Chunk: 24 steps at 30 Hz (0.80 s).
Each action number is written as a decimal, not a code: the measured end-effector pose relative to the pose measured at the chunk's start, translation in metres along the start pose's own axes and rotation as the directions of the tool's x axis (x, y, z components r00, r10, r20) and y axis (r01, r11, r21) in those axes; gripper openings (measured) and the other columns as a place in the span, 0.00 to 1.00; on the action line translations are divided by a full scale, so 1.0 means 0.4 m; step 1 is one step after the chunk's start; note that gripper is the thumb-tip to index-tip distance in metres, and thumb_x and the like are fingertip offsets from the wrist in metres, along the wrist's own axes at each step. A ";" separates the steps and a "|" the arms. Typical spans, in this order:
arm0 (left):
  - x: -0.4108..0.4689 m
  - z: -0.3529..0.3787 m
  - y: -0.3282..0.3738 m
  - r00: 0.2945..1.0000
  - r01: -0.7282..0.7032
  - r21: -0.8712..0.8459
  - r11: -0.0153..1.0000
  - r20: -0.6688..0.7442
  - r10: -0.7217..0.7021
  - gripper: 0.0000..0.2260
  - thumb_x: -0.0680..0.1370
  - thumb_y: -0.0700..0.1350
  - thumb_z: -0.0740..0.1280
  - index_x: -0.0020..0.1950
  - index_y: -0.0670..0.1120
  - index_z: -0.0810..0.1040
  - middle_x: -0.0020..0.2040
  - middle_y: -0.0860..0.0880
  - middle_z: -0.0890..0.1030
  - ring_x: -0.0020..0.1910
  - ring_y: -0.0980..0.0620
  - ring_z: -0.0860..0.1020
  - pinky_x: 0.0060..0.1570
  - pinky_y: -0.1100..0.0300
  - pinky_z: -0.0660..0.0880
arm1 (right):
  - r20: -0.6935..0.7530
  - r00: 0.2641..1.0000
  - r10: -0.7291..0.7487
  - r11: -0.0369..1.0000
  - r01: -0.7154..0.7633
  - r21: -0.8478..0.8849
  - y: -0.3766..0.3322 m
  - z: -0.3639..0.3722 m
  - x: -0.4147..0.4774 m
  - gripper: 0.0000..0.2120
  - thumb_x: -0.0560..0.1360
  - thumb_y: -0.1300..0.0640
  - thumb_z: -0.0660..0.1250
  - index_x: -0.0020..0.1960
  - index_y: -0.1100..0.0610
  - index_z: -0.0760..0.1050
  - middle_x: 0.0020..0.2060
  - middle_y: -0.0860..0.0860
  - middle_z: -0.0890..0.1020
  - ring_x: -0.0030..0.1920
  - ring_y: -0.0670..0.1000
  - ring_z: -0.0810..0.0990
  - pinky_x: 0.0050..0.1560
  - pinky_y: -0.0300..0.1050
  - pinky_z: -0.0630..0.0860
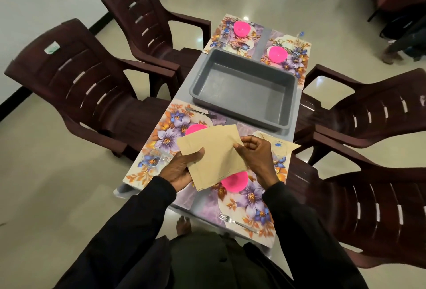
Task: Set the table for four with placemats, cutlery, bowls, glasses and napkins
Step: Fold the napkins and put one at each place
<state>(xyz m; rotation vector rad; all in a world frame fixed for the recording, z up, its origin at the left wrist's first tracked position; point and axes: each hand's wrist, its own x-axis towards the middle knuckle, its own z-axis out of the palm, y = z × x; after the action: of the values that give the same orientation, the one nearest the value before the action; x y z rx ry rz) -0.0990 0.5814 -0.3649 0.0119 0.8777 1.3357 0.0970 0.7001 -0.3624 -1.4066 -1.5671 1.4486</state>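
My left hand [182, 166] and my right hand [255, 152] both grip a small stack of beige paper napkins [214, 150] above the near end of the table. Four floral placemats [166, 136] cover the table, each with a pink bowl, such as the near bowl [235, 181] and a far bowl [277, 53]. A fork [237, 222] lies on the near right mat, and another fork [201, 112] on the near left mat. A clear glass [152, 159] stands on the near left mat. One napkin [288, 144] lies at the near right setting under a glass.
An empty grey plastic tub [244, 88] sits in the middle of the table. Dark brown plastic chairs stand on both sides, two on the left [80, 76] and two on the right [373, 113]. My foot shows under the table's near edge.
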 end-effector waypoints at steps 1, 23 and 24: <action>-0.004 -0.006 0.002 1.000 0.003 -0.008 1.000 0.007 -0.003 0.19 0.82 0.33 0.63 0.73 0.41 0.73 0.69 0.40 0.79 0.70 0.41 0.76 0.66 0.47 0.76 | -0.016 1.000 -0.005 1.000 0.005 -0.004 -0.002 0.003 -0.004 0.11 0.73 0.60 0.77 0.54 0.61 0.83 0.45 0.54 0.87 0.45 0.52 0.85 0.45 0.41 0.82; -0.002 0.027 -0.011 0.983 -0.108 0.063 0.992 -0.144 0.116 0.21 0.76 0.33 0.72 0.69 0.39 0.76 0.64 0.39 0.82 0.64 0.37 0.80 0.60 0.43 0.80 | 0.402 0.915 0.037 0.998 -0.050 0.023 -0.054 -0.057 0.061 0.24 0.69 0.64 0.79 0.64 0.60 0.79 0.55 0.53 0.86 0.56 0.53 0.85 0.55 0.45 0.82; -0.001 0.031 -0.017 0.982 -0.111 0.037 0.993 -0.152 0.115 0.20 0.77 0.32 0.71 0.69 0.39 0.76 0.64 0.39 0.82 0.64 0.37 0.80 0.59 0.43 0.80 | 0.400 0.917 0.014 0.998 -0.035 0.046 -0.056 -0.061 0.059 0.24 0.69 0.65 0.79 0.63 0.60 0.79 0.56 0.53 0.86 0.56 0.52 0.85 0.54 0.44 0.82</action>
<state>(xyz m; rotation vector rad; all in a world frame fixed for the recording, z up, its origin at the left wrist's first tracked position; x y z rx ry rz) -0.0864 0.5847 -0.3594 -0.0199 1.0394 1.4443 0.1056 0.7334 -0.3408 -1.1506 -1.7407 1.8680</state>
